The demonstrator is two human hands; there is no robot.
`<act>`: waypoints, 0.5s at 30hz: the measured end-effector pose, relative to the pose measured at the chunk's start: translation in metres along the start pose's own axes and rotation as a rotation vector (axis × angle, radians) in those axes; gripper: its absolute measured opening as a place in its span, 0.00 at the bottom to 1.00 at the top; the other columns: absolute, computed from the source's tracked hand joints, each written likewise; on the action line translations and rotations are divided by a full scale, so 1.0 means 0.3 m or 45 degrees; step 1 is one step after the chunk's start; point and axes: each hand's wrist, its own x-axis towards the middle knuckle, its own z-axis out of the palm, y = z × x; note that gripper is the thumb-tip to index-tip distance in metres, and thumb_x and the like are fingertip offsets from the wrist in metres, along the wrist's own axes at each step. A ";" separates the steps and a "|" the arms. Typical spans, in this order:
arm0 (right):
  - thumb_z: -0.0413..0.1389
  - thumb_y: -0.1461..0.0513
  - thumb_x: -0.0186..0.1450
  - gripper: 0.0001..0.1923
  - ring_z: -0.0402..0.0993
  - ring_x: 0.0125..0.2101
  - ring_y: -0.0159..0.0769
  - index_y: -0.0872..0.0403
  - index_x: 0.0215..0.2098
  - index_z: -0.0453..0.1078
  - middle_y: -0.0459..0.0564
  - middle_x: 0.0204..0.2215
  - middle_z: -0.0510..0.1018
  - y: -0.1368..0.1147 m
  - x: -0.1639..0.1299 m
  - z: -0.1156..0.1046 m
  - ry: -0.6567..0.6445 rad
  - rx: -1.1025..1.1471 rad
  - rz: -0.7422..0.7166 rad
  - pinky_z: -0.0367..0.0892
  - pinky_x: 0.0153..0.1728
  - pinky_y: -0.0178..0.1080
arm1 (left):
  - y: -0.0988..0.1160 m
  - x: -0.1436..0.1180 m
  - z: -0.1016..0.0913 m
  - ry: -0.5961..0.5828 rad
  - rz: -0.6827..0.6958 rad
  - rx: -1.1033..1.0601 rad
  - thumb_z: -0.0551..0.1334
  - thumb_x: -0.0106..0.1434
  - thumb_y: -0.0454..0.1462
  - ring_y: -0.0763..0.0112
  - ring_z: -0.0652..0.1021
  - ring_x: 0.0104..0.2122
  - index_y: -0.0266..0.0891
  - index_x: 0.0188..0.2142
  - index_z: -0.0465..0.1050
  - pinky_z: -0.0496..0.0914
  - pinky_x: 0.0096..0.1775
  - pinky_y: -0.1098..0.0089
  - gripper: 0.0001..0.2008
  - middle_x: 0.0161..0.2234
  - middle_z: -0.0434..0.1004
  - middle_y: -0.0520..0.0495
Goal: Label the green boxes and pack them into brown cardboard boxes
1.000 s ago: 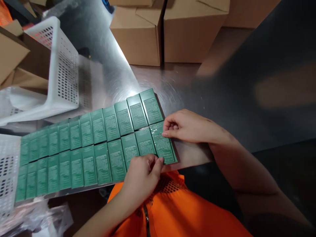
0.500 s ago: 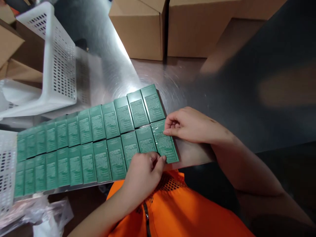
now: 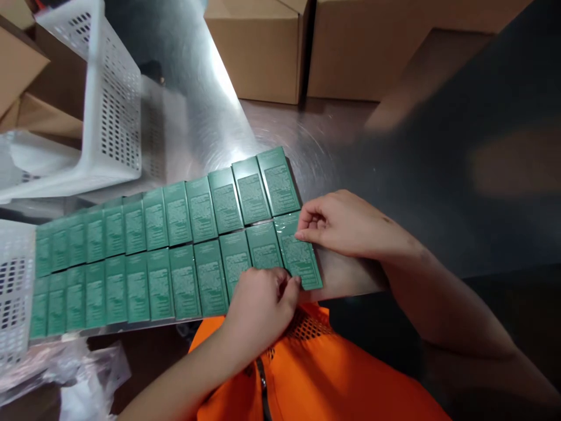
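Note:
Green flat boxes with pale printed panels (image 3: 202, 209) lie side by side in two long rows on a metal table. The near row's right-end box (image 3: 298, 257) has shiny, wrinkled clear film on its surface. My right hand (image 3: 342, 225) is at this box's upper right edge, thumb and fingers pinched together. At its lower left corner, my left hand (image 3: 265, 301) has thumb and forefinger closed in a pinch, and it covers the lower part of the neighbouring boxes. Whatever either pinch holds, perhaps film, is too small to make out.
A white perforated basket (image 3: 118, 111) stands at upper left, and another white basket (image 3: 13, 292) sits at the left end of the rows. Cardboard boxes (image 3: 258, 58) stand at the back. Crumpled clear plastic bags (image 3: 83, 374) are at lower left, below the table edge.
The whole view has shifted slightly, so things appear a little further right. Both hands keep their pinched pose at the same box; the green boxes stay in their rows.

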 end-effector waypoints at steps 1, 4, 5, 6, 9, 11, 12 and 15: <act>0.64 0.59 0.59 0.05 0.73 0.26 0.33 0.49 0.26 0.76 0.42 0.23 0.78 0.001 0.001 0.001 0.019 -0.013 -0.001 0.58 0.26 0.35 | 0.001 0.001 0.001 0.003 0.018 0.057 0.52 0.67 0.42 0.69 0.68 0.19 0.41 0.18 0.62 0.49 0.27 0.67 0.20 0.17 0.70 0.49; 0.68 0.55 0.54 0.12 0.72 0.27 0.34 0.50 0.28 0.71 0.42 0.25 0.78 0.014 0.003 0.006 0.174 -0.070 -0.021 0.56 0.25 0.35 | -0.002 -0.010 0.003 0.015 0.089 0.286 0.52 0.69 0.42 0.66 0.72 0.19 0.41 0.20 0.69 0.48 0.26 0.66 0.21 0.19 0.75 0.46; 0.69 0.54 0.52 0.15 0.72 0.27 0.34 0.51 0.29 0.69 0.42 0.26 0.78 0.021 0.003 0.007 0.216 -0.080 -0.034 0.55 0.25 0.35 | -0.003 -0.018 0.003 0.053 0.125 0.371 0.52 0.69 0.42 0.65 0.72 0.19 0.41 0.21 0.71 0.48 0.25 0.66 0.21 0.19 0.76 0.46; 0.69 0.54 0.51 0.17 0.71 0.27 0.34 0.51 0.30 0.67 0.42 0.27 0.77 0.028 0.002 0.007 0.237 -0.072 -0.048 0.55 0.25 0.36 | -0.005 -0.027 0.004 0.140 0.175 0.455 0.53 0.70 0.42 0.64 0.72 0.18 0.41 0.21 0.72 0.48 0.24 0.65 0.21 0.18 0.75 0.46; 0.66 0.56 0.57 0.15 0.71 0.26 0.33 0.51 0.34 0.66 0.42 0.27 0.76 0.046 0.002 0.002 0.232 0.108 -0.103 0.58 0.27 0.36 | -0.011 -0.042 0.011 0.614 0.457 0.628 0.55 0.70 0.40 0.62 0.77 0.23 0.40 0.27 0.76 0.60 0.25 0.65 0.17 0.23 0.78 0.45; 0.63 0.55 0.61 0.14 0.70 0.25 0.32 0.50 0.38 0.66 0.42 0.27 0.75 0.055 0.005 -0.002 0.346 0.292 -0.120 0.60 0.27 0.36 | -0.015 -0.031 0.028 0.829 0.695 0.686 0.55 0.70 0.41 0.54 0.81 0.42 0.34 0.43 0.77 0.70 0.42 0.61 0.15 0.41 0.82 0.36; 0.62 0.53 0.62 0.14 0.70 0.25 0.31 0.50 0.40 0.66 0.42 0.27 0.74 0.058 0.009 -0.003 0.438 0.374 -0.120 0.61 0.27 0.36 | -0.018 -0.020 0.042 0.842 0.799 0.716 0.54 0.71 0.44 0.49 0.76 0.52 0.31 0.52 0.73 0.67 0.51 0.57 0.21 0.51 0.78 0.32; 0.61 0.52 0.63 0.13 0.68 0.24 0.30 0.50 0.40 0.66 0.42 0.27 0.72 0.067 0.027 -0.004 0.684 0.535 -0.111 0.63 0.28 0.36 | -0.029 0.018 0.090 0.669 0.888 0.810 0.50 0.71 0.53 0.43 0.57 0.68 0.28 0.66 0.58 0.55 0.64 0.50 0.35 0.67 0.58 0.27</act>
